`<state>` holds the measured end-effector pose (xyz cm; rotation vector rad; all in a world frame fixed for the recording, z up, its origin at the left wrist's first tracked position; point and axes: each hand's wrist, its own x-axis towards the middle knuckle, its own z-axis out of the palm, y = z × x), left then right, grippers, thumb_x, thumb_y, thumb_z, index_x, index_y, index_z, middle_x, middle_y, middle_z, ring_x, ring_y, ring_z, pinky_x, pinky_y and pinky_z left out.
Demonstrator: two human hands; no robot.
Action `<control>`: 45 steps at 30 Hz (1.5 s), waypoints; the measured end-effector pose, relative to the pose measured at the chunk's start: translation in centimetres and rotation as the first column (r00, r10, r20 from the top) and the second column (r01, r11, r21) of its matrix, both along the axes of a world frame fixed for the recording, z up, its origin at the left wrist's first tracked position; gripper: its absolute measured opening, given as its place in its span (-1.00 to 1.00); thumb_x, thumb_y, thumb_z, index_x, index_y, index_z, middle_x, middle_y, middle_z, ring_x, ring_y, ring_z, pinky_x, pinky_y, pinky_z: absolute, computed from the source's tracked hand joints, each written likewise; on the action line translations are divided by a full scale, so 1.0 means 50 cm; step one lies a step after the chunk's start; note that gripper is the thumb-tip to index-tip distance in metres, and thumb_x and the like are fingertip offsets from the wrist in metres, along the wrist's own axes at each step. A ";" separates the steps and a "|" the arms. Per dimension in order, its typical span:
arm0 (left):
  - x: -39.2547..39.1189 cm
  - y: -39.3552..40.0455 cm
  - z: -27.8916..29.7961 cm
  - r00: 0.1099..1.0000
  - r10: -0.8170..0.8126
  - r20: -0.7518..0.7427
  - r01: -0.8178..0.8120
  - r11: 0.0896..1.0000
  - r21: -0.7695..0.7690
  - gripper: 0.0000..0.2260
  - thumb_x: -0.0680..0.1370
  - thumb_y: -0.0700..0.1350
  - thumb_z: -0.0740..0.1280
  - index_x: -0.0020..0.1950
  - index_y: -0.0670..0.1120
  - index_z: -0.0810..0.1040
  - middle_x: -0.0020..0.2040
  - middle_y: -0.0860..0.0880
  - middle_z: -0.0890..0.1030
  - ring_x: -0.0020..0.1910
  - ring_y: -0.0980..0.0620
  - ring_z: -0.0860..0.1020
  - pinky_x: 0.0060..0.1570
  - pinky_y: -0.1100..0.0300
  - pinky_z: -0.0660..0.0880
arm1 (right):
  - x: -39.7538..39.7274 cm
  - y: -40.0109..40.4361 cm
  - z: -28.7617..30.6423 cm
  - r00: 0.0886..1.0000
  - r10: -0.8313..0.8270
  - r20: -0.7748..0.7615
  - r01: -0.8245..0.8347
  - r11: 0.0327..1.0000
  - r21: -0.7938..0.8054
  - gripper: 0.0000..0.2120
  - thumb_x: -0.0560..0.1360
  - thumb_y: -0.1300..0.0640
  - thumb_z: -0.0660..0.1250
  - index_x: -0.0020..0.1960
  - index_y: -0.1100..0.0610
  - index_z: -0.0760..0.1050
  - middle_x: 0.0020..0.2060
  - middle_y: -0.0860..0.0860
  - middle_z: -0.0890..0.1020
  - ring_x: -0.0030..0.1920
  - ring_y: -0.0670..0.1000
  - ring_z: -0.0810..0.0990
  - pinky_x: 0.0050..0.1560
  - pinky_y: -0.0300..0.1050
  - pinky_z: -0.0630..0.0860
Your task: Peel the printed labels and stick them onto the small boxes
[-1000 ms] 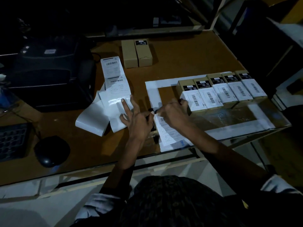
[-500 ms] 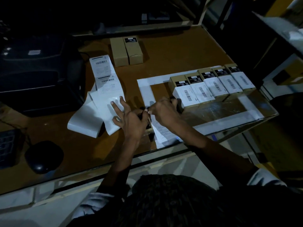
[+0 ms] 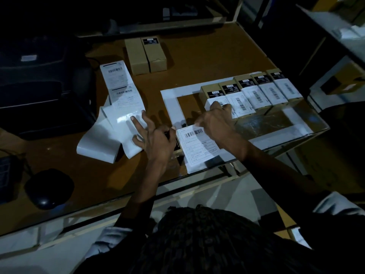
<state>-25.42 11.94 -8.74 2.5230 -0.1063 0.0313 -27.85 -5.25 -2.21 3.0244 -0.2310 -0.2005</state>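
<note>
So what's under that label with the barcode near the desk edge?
A dark box end peeks out at the label's left edge, beside the left hand. The rest is covered.

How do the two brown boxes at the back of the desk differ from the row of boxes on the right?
The two back boxes carry no white shipping label; each of the five boxes in the row has one with a barcode. The back pair stands alone near the label strip; the row sits inside a white taped frame, where the right hand reaches its nearest box. Both groups are small brown cartons standing side by side.
</note>
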 end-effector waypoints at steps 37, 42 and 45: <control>-0.006 0.027 0.005 0.987 -0.100 0.125 0.100 0.995 0.005 -0.61 0.65 0.20 0.12 0.04 0.04 0.67 0.64 -0.13 -0.02 0.59 -0.21 -0.27 0.40 -0.32 -0.02 | -0.049 -0.058 -0.062 0.907 -0.194 0.373 -0.001 0.886 0.463 -0.55 0.42 0.51 0.30 0.09 0.07 0.70 -0.01 0.12 0.73 0.03 0.13 0.66 0.10 0.04 0.62; -0.013 0.084 0.019 0.927 -0.332 0.177 0.329 0.943 0.048 -0.54 0.50 0.35 0.26 0.28 0.11 0.52 0.62 -0.03 0.11 0.61 -0.03 -0.14 0.40 -0.23 -0.01 | -0.136 -0.045 -0.108 0.923 -0.124 0.366 -0.146 0.765 0.627 -0.25 0.31 0.62 0.26 0.44 0.18 0.49 0.17 0.18 0.67 0.10 0.09 0.65 0.15 0.00 0.61; -0.030 0.110 0.017 0.909 -0.413 0.060 0.409 0.910 0.065 -0.28 0.37 0.32 0.47 0.45 0.12 0.37 0.55 0.01 0.29 0.58 0.04 0.08 0.44 -0.07 -0.06 | -0.138 -0.069 -0.136 0.938 -0.107 0.330 -0.155 0.721 0.676 -0.22 0.37 0.58 0.31 0.53 0.15 0.37 0.29 0.17 0.61 0.21 0.11 0.62 0.22 -0.03 0.56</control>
